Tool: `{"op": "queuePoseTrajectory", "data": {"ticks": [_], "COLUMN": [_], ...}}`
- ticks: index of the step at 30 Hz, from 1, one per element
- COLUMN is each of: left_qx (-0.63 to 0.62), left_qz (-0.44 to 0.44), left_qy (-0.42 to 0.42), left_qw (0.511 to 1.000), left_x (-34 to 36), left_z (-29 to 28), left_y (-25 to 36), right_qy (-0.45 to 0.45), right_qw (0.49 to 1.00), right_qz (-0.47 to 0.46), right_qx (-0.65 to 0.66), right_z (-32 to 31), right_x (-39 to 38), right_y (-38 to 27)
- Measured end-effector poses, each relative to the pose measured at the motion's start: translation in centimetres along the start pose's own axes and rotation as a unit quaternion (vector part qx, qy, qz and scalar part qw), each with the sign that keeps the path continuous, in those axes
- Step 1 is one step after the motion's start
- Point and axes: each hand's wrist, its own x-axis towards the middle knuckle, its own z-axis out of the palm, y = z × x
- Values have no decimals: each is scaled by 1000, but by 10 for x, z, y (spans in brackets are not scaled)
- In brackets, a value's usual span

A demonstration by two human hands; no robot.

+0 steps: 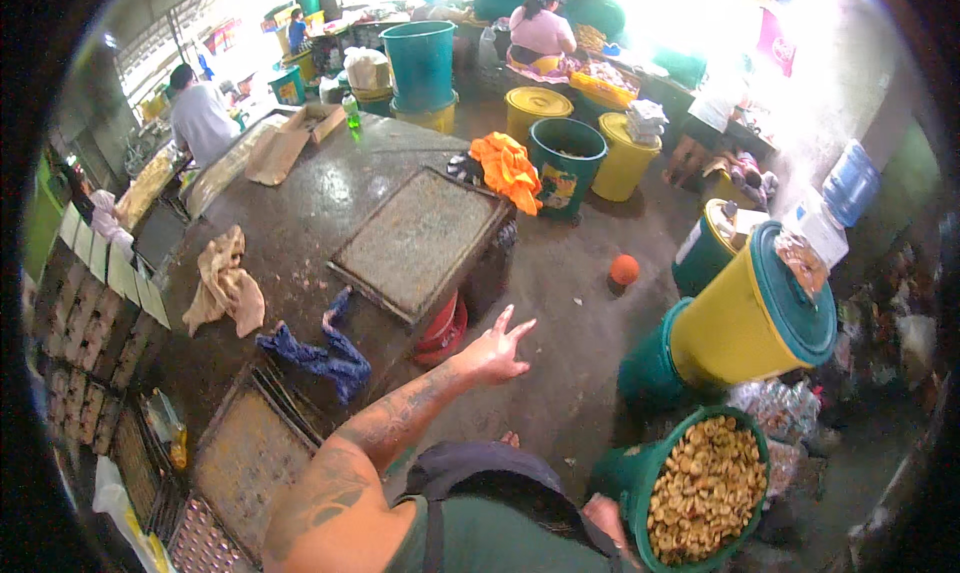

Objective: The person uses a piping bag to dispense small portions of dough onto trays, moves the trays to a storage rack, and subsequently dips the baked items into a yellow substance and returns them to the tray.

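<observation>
My left hand [492, 351] is stretched out over the floor in front of me, fingers spread and nothing in them. The nearest thing to it is a red round stool or bucket [440, 335], under the corner of a large metal baking tray [420, 235] on the dark table. Low on the right, my right hand [605, 521] is beside the wall of a green bin [622, 470], perhaps touching it; its fingers do not show clearly. Small tan rounded pieces [705, 483], like biscuits or bits of bread, fill that bin.
An orange ball [624, 269] lies on the floor. Yellow bins with a green lid [790, 298] stand to the right. Cloths [318, 358] and a bottle [351, 111] are on the table. Stacked trays [250, 433] fill the lower left. Several people work farther back, one [541, 33] in pink.
</observation>
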Motion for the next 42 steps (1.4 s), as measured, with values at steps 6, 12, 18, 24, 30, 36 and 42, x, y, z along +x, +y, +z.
{"op": "queuePoseTrajectory", "data": {"ticks": [6, 12, 18, 24, 30, 36, 42], "left_qx": [29, 84, 237, 100, -328, -646, 42], "left_qz": [10, 41, -210, -199, -88, 83, -93], "left_qy": [257, 442, 269, 245, 504, 436, 515], "left_qw": [966, 892, 910, 944, 794, 622, 851], "left_x": [113, 251, 437, 542, 649, 700, 713], "left_z": [-90, -132, -194, -220, -311, -390, -374], "left_y": [-33, -98, -156, -277, -217, -63, -45], "right_qy": [133, 333, 74, 107, -41, -450, -583], "right_qw": [899, 849, 978, 954, 956, 811, 574], "right_qz": [-295, -400, -194, -188, -153, -145, -258], "right_qx": [295, -89, -6, 206, 245, 345, 513], "right_z": [-208, -299, -334, -382, -382, -295, -298], "right_x": [149, 174, 364, 432, 597, 599, 567], "right_y": [-397, -604, -553, -603, -700, -906, -1016]}}
